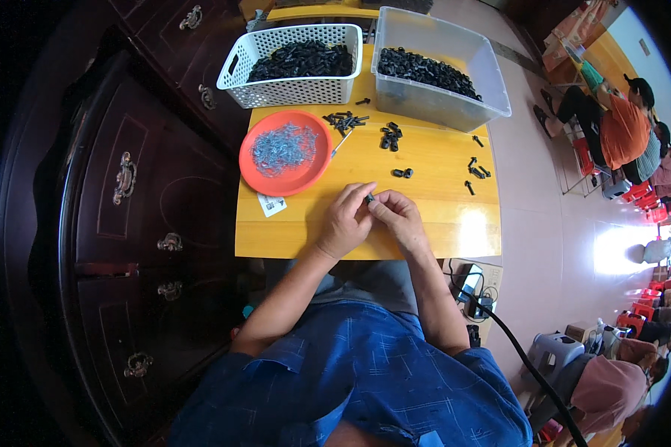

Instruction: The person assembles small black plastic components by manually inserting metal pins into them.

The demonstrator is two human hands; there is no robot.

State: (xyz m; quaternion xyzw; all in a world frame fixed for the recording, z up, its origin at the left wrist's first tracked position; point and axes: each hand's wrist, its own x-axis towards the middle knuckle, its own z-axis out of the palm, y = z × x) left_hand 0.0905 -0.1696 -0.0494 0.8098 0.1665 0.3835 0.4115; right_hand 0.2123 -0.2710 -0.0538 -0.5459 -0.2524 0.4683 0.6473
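Note:
My left hand [346,223] and my right hand [401,219] meet over the near part of the yellow table [291,237]. Between their fingertips they pinch a small black plastic part [370,199], mostly hidden by the fingers. Just beyond lie two short black parts [402,173], and farther back a small cluster of black cylindrical parts [391,136]. To the left stands a red plate [247,168] with a heap of thin silvery metal pieces [283,149]. A slim pen-like tool [342,142] rests against its right side. Long black pieces [344,121] are piled behind it.
A white perforated basket [291,94] and a clear plastic bin [440,109], both with many black parts, stand at the back. Several black pieces [479,170] lie at the right. Dark drawers [127,223] flank the left. A black cable [525,357] runs at the lower right; people sit beyond.

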